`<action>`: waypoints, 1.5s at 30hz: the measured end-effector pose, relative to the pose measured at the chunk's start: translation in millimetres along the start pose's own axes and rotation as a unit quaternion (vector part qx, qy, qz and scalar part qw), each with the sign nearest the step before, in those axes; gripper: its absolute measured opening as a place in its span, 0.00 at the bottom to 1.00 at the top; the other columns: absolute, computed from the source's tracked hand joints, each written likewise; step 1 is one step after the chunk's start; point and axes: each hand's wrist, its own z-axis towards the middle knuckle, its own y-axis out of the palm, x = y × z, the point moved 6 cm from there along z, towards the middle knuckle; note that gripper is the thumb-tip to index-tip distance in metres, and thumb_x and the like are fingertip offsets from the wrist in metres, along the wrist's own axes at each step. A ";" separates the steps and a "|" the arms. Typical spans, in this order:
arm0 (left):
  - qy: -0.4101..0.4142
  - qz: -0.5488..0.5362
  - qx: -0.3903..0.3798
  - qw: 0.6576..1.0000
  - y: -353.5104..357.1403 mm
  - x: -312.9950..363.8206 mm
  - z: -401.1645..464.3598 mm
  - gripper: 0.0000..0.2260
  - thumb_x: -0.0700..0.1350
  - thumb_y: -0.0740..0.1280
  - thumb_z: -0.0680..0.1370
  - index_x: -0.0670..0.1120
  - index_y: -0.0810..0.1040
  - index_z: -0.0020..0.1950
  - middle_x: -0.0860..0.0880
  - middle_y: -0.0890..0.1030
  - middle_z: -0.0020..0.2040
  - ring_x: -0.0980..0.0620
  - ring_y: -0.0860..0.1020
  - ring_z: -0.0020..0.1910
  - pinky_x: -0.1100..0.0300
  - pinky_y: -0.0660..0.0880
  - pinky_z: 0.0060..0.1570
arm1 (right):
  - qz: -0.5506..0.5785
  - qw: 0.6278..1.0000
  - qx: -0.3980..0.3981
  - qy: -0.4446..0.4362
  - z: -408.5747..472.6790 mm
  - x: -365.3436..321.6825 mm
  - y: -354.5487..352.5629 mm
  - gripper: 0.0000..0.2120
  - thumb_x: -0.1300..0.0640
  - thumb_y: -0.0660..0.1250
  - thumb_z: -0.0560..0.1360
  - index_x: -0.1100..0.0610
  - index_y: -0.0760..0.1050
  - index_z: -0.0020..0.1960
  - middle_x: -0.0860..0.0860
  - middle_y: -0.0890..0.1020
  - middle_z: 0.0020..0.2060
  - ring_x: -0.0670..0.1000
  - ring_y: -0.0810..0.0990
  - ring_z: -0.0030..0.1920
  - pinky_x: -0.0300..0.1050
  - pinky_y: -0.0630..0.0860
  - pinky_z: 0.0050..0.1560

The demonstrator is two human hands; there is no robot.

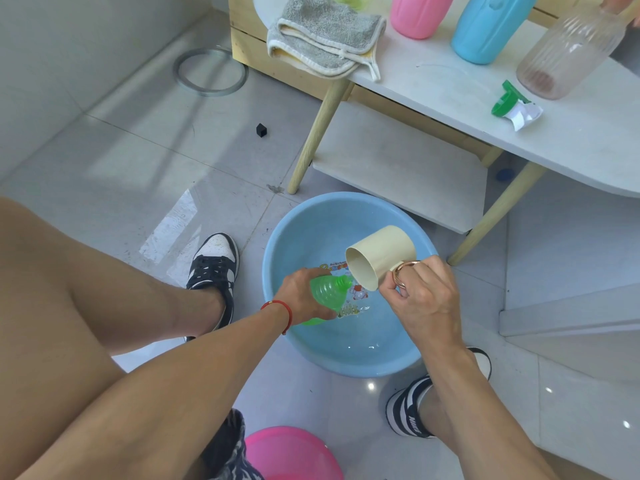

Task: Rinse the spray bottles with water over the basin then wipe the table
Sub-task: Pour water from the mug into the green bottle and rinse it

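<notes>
A blue basin (pixel 277 244) stands on the floor with a little water in it. Over it my left hand (pixel 301 296) grips a green spray bottle (pixel 329 289) with its cap off, neck pointing right. My right hand (pixel 422 299) holds a cream mug (pixel 377 254) by its metal handle, tipped so its mouth faces the bottle's neck. The green spray head (pixel 509 102) lies on the white table (pixel 571 140). On that table stand a pink bottle (pixel 419 13), a blue bottle (pixel 491 26) and a clear ribbed bottle (pixel 568 53). A grey cloth (pixel 325 36) lies folded at the table's left end.
A pink basin (pixel 291 452) sits on the floor by my knees. My shoes (pixel 214 261) flank the blue basin. The table's lower shelf (pixel 398 164) and wooden legs stand just behind the basin. A metal ring (pixel 211 72) and a small black block (pixel 261 130) lie on the tiles.
</notes>
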 end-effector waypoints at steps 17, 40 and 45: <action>0.010 -0.031 0.006 0.999 1.4 7.3 1.6 0.40 0.53 0.84 0.62 0.57 0.75 0.72 0.53 0.75 0.68 0.51 0.72 0.69 0.58 0.71 0.63 | -0.019 0.999 0.013 -0.042 4.0 -6.6 -8.4 0.17 0.64 0.71 0.74 0.58 0.67 0.30 0.53 0.69 0.27 0.59 0.73 0.33 0.53 0.71 0.33; -0.032 -0.143 0.006 0.989 -27.0 42.7 4.7 0.37 0.53 0.85 0.58 0.58 0.78 0.66 0.54 0.80 0.57 0.48 0.81 0.56 0.50 0.82 0.51 | -0.170 0.927 -0.259 -0.210 29.4 51.7 4.6 0.14 0.66 0.70 0.70 0.56 0.67 0.31 0.53 0.69 0.28 0.57 0.69 0.37 0.51 0.59 0.39; -0.015 -0.173 -0.006 0.985 -40.6 77.1 4.4 0.40 0.56 0.85 0.53 0.61 0.78 0.63 0.54 0.81 0.59 0.49 0.83 0.54 0.46 0.85 0.46 | -0.057 0.971 -0.228 0.049 72.5 86.2 -52.6 0.18 0.52 0.64 0.79 0.54 0.70 0.30 0.49 0.73 0.28 0.56 0.73 0.36 0.47 0.70 0.31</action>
